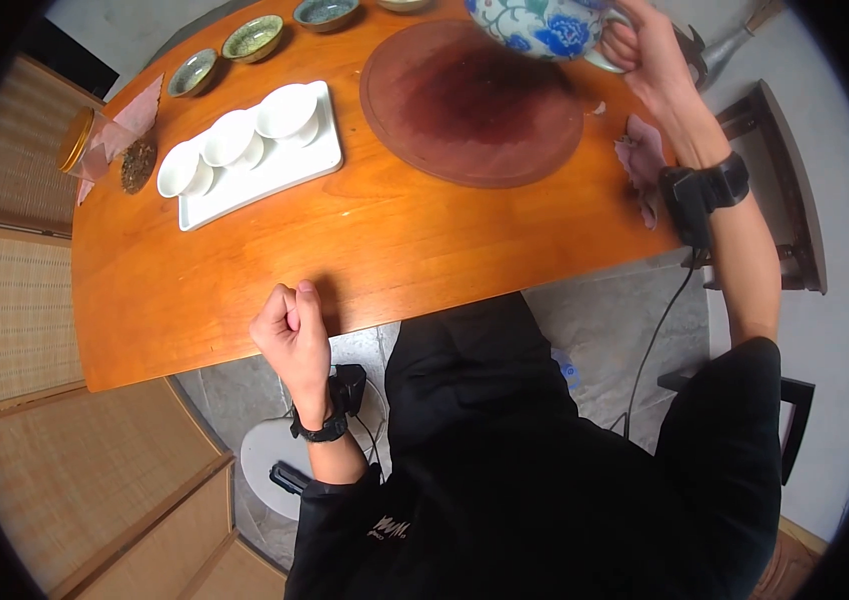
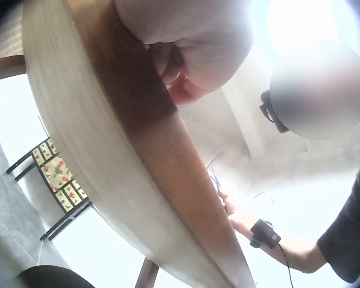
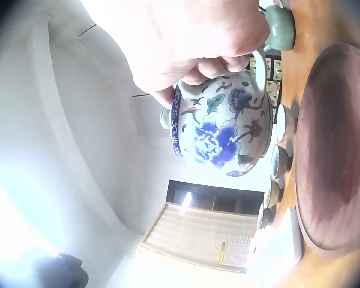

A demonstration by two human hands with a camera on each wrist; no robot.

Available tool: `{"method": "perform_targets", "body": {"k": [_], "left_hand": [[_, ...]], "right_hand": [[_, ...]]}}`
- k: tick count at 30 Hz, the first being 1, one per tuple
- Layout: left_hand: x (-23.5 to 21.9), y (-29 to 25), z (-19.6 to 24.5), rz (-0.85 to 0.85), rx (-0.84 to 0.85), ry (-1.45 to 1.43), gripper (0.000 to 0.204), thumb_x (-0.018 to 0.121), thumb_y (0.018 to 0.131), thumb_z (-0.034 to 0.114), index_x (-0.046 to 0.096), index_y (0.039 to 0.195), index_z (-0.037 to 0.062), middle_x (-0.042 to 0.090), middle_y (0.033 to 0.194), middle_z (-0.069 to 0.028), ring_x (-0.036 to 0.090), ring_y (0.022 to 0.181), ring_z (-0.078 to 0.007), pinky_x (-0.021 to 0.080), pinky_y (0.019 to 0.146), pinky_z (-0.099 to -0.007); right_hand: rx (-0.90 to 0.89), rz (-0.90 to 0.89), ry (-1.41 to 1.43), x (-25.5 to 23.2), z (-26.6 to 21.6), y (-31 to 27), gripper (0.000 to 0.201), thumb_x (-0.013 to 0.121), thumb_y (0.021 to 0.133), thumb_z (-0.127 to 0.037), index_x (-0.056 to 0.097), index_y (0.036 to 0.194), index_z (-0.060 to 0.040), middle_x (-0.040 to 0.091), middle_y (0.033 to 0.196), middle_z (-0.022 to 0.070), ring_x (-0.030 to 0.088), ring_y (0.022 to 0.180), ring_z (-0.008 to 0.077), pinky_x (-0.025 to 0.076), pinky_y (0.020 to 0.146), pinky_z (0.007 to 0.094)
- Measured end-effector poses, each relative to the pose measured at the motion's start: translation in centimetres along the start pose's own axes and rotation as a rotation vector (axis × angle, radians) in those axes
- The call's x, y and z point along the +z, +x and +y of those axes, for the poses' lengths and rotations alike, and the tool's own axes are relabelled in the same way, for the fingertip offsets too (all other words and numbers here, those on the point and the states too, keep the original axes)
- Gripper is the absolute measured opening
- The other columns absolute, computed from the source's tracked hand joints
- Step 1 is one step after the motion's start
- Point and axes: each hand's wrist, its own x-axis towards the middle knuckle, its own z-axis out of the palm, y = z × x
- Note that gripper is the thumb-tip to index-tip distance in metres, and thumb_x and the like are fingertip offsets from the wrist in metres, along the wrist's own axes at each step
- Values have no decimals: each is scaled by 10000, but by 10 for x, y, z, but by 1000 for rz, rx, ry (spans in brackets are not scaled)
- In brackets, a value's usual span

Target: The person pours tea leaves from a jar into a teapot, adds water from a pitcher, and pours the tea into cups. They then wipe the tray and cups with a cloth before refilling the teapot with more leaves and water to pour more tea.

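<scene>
My right hand [image 1: 657,68] grips the handle of a white teapot [image 1: 537,25] painted with blue flowers. The teapot hangs above the far side of a round reddish-brown board [image 1: 415,125], and its top is cut off in the head view. The right wrist view shows the curled fingers [image 3: 211,67] at the handle, with the teapot's flowered side below them. Bent into a fist with the thumb on top, my left hand [image 1: 292,330] rests at the table's near edge and holds nothing. Nearest to it stands a white tray [image 1: 263,203] carrying three white cups.
Several small bowls [image 1: 253,40] line the table's far left. A clear jar [image 1: 85,140] with a yellow lid lies beside a dark heap of loose leaves [image 1: 139,165]. At the right edge is a crumpled pink cloth [image 1: 642,160]. A green pot [image 3: 281,29] stands near the teapot.
</scene>
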Motion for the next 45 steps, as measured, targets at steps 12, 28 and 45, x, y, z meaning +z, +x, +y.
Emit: {"method": "perform_targets", "body": {"k": [12,28,45], "left_hand": [[1,1,5,22,-14,21,454,606,880,16,256,595,66,242,542,37,218,539,-62,177,463,-263],[2,1,3,21,23,53,447,616,862,7,271,582,59,240,511,11,218,499,-73,184,438,-273],[1,2,8,32,38,72,443,633,845,12,295,562,47,255,468,-29,243,434,-104,221,409,-291]], "right_hand": [[111,-97,79,-2,51,-13,220,609,932,-316,574,823,-128,223,461,-110,184,372,28,140,385,220],[105,-45,17,-2,32,-17,329,560,957,-313,529,687,-126,230,448,-99,188,371,41,147,388,233],[96,-299,-148,20,40,13,504,627,915,-321,399,490,-176,292,441,-84,212,391,49,155,435,261]]}}
